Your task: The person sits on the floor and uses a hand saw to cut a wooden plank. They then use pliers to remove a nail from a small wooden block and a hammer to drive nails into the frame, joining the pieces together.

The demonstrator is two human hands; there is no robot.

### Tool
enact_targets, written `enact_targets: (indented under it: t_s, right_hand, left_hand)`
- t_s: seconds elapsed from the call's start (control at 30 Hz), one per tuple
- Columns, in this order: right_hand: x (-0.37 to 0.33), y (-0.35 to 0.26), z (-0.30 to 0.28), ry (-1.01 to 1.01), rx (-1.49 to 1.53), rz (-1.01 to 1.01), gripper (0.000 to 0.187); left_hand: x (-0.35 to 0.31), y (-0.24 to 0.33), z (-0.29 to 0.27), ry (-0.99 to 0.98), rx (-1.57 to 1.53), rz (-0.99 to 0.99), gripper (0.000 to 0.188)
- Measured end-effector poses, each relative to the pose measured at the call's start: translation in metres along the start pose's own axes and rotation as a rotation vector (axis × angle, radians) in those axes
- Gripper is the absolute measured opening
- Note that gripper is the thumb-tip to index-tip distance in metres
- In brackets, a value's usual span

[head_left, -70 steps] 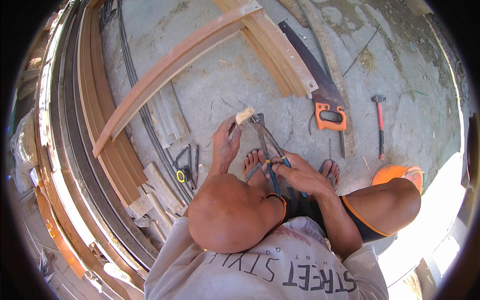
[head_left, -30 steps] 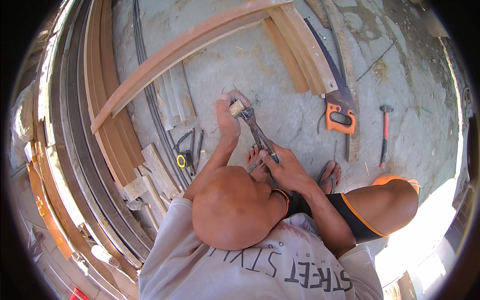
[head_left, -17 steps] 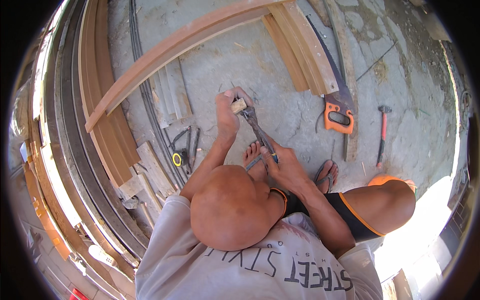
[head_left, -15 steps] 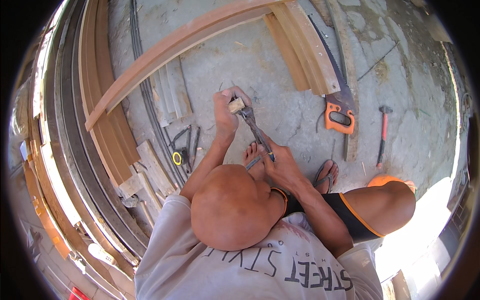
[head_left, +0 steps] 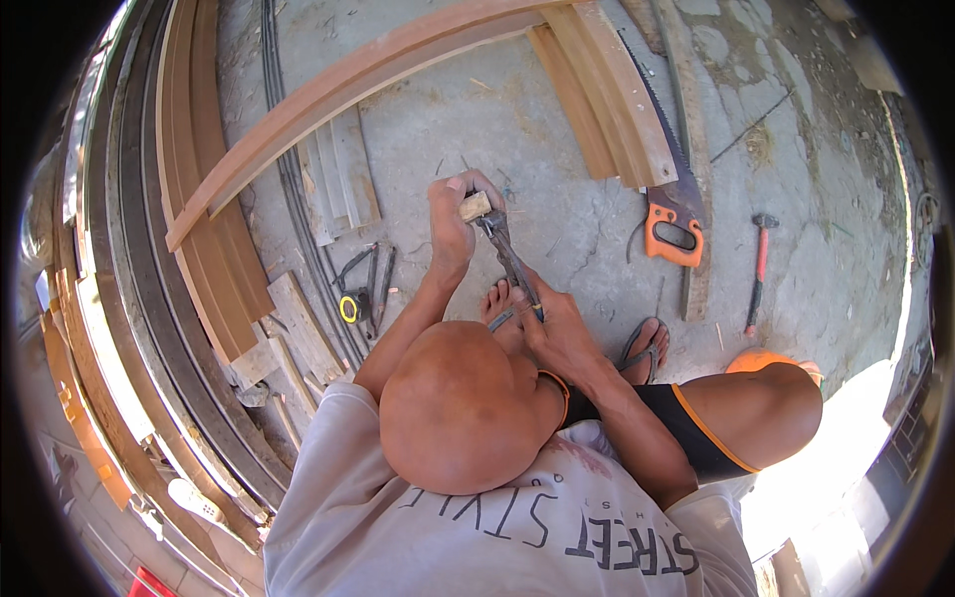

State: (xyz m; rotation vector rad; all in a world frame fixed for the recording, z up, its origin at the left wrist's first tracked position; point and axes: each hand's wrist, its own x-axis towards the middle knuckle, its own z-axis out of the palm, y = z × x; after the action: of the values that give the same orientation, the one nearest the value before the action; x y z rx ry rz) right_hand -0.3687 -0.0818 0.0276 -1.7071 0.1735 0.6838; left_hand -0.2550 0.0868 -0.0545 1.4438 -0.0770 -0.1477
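Observation:
My left hand (head_left: pixel 453 224) is closed around a small pale wood block (head_left: pixel 475 206), held low in front of my bent knee. In my right hand (head_left: pixel 559 326) are the handles of dark metal pincers (head_left: pixel 511 261), my fingers wrapped round them. The pincers slant up and left, and their jaws meet the block's right side beside my left fingers. What the jaws bite on is too small to make out.
A long timber (head_left: pixel 368 75) arches across the far side over stacked planks (head_left: pixel 234 284). To the right lie an orange-handled handsaw (head_left: pixel 675 236) and a red-and-black hammer (head_left: pixel 761 269). On the left are a yellow-black tape measure (head_left: pixel 350 307) and dark rods (head_left: pixel 318 254).
The view has shifted very slightly. Both hands keep their hold on the block and the pincers, in nearly the same place.

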Motion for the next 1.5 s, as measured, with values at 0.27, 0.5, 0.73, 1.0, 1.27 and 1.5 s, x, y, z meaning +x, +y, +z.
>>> enact_targets:
  t_s: [0.27,0.5,0.73,1.0,1.27,1.5]
  right_hand:
    - [0.024,0.054,0.014,0.032,0.038,-0.239,0.053]
    - [-0.005,0.002,-0.012,0.007,-0.154,-0.017,0.049]
    - [0.036,0.071,0.009,0.152,-0.108,-0.315,0.052]
    - [0.006,0.018,-0.001,0.088,-0.043,-0.126,0.054]
    - [0.039,0.090,-0.029,0.344,-0.709,-0.329,0.078]
    - [0.020,0.158,-0.031,0.438,-1.139,0.191,0.079]
  left_hand:
    - [-0.004,0.002,0.001,0.010,-0.050,0.008,0.071]
    - [-0.006,-0.004,-0.001,-0.016,-0.070,0.045,0.069]
    - [0.000,0.001,0.004,-0.030,-0.066,0.042,0.065]
    - [-0.001,-0.003,-0.001,-0.024,-0.021,-0.024,0.069]
    - [0.011,-0.002,-0.005,0.061,-0.103,0.100,0.067]
    - [0.024,-0.023,-0.025,0.327,-0.203,0.157,0.080]
